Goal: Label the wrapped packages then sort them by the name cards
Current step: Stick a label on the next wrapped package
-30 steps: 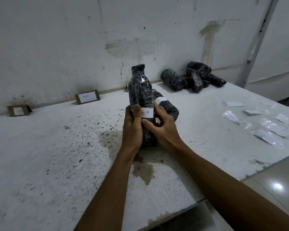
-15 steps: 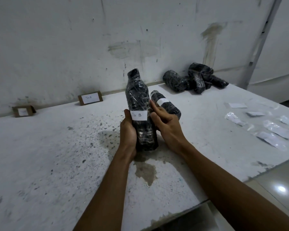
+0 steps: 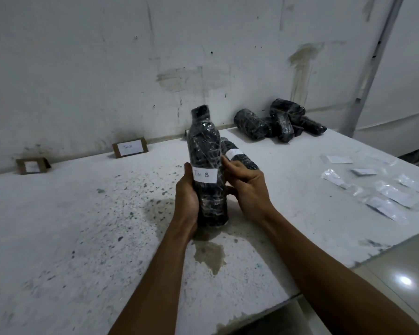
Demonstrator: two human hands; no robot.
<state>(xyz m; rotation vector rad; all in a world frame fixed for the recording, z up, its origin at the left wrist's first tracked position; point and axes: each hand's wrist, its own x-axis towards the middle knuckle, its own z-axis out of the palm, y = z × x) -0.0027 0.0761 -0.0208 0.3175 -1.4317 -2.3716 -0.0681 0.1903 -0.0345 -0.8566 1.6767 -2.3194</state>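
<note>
Held upright over mid-table: black wrapped bottle, white label reading "Tim B" now square to the camera, edge-on a second earlier. Gripped low on its left side by the left hand, thumb off the label now. Touched on its right side by the right hand, fingers loosely curled, no longer pinching the label. Just behind, one labelled package lying down. Far corner: heap of wrapped packages, four or so, hard to count. Two name cards along the wall. About six loose labels spread at right. Speckled table open to the left, near edge close below the forearms.
</note>
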